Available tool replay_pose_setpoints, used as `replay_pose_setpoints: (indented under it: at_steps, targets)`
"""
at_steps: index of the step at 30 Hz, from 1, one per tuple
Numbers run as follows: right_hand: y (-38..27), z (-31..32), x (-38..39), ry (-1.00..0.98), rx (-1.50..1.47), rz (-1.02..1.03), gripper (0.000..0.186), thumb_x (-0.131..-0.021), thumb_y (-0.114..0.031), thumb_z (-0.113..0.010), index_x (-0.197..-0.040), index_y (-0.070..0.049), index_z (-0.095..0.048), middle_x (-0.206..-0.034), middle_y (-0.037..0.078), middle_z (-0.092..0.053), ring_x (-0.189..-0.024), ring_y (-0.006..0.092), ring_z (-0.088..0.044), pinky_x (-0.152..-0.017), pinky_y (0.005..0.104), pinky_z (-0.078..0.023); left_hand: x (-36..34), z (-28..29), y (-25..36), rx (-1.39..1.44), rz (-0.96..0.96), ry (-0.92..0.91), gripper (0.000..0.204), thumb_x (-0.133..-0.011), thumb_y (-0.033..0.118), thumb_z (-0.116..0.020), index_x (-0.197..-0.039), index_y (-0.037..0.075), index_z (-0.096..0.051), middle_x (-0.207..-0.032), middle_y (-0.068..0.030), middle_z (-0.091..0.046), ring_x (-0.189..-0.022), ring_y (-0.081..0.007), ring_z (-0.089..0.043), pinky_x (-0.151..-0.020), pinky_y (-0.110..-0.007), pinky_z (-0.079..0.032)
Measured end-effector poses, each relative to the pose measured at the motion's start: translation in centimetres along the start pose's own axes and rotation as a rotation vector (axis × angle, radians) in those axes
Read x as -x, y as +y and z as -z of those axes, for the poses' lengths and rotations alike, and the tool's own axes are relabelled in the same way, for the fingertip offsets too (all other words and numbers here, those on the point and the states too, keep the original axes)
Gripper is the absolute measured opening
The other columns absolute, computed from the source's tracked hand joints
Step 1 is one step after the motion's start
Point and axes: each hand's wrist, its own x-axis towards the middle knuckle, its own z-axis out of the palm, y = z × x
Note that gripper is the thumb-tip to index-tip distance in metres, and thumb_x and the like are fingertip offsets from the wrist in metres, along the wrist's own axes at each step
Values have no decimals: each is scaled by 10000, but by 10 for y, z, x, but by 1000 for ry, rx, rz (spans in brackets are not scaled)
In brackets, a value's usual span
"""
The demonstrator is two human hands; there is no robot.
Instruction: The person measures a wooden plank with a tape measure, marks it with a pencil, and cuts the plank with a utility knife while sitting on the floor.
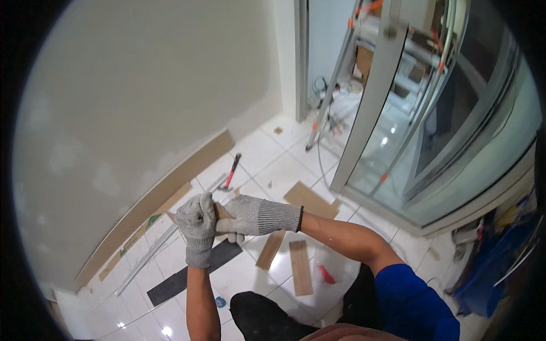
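Grey knit work gloves cover both of my hands, which are raised together over the floor. My left hand [197, 219] is closed like a fist around a small brown wood-look piece [223, 212]. From the right, my right hand [243, 217] presses up against it, its fingers closed on the same piece. Only a short part of the piece shows between the gloves, and a thin tip sticks out left of my left hand. Below the hands lies a dark grey strip [170, 283]. Short wood-look plank pieces [300, 267] lie nearby on the white tiles.
A hammer [232, 170] with a red and black handle lies beyond my hands. One long brown board [165, 190] runs along the wall base. At the right stand a glass door [368, 113] and a stepladder [335, 74]. A red object [326, 274] lies near my knees.
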Motion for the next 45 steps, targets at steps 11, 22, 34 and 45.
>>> replay_pose_setpoints:
  at_steps: [11,22,34,45]
  targets:
    - [-364,282,77,836,553,-162,542,-1064,-450,-508,-890,34,-679,-688,143,-722,-673,237,-755,-694,409,-608,-40,188,71,-471,-138,-46,282,-1037,113,-651,-1299,10,-645,-1237,-194,-670,-1107,-385,-647,-945,-495,-506]
    - [-624,529,137,1327,1552,-352,473,-1069,-441,-488,-1023,-17,-693,-953,214,-742,-901,390,-748,-833,531,-580,215,376,188,-210,847,-813,171,-1006,212,-649,-989,44,-675,-1022,-176,-700,-831,-415,-670,-715,-559,-511]
    - [-659,654,165,1543,1615,-428,419,-975,-353,-670,-1273,-59,-648,-1086,219,-693,-982,439,-719,-830,526,-574,331,434,228,-390,487,-700,224,-1003,241,-642,-942,29,-678,-955,-186,-710,-831,-436,-669,-722,-566,-509]
    - [-471,464,3,1282,920,31,370,-1055,-319,-557,-1312,-81,-677,-1151,223,-737,-1091,384,-714,-979,475,-530,207,337,143,648,1541,-78,301,-1092,254,-560,-1095,-16,-692,-934,-64,-678,-888,-136,-640,-784,-316,-541]
